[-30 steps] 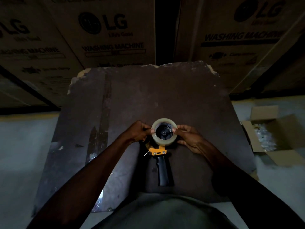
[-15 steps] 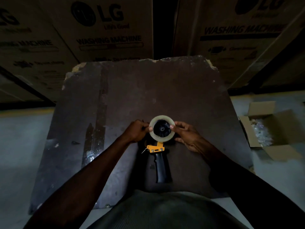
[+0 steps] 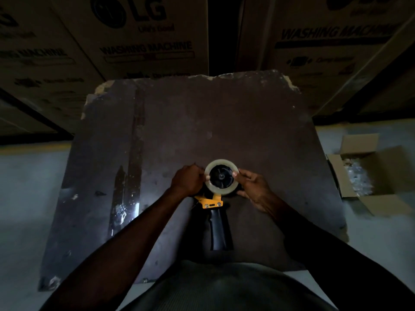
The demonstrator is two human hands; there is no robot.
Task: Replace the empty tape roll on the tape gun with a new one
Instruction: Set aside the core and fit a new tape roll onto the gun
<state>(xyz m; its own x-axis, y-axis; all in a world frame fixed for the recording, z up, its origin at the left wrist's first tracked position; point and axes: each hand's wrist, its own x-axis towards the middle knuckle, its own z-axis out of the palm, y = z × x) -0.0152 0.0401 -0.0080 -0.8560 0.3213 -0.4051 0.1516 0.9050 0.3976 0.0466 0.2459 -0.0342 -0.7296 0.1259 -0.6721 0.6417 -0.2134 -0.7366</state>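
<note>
A tape gun (image 3: 215, 209) with a yellow frame and a black handle lies on a dark worn board (image 3: 224, 122), handle pointing toward me. A clear tape roll (image 3: 233, 169) sits around the gun's black hub. My left hand (image 3: 187, 179) grips the roll's left edge with thumb and fingertips. On the right edge my right hand (image 3: 253, 187) pinches the roll, thumb on its rim. Both hands hold the roll from opposite sides. The gun's front end under the roll is hidden.
Large cardboard washing-machine cartons (image 3: 143, 37) stand behind the board. An open small cardboard box (image 3: 370, 176) with shiny clear contents sits on the floor to the right. Pale floor surrounds the board on both sides.
The hands stay on the tape roll at the hub with only slight finger shifts. The view has tilted a little, so everything sits slightly lower and left.
</note>
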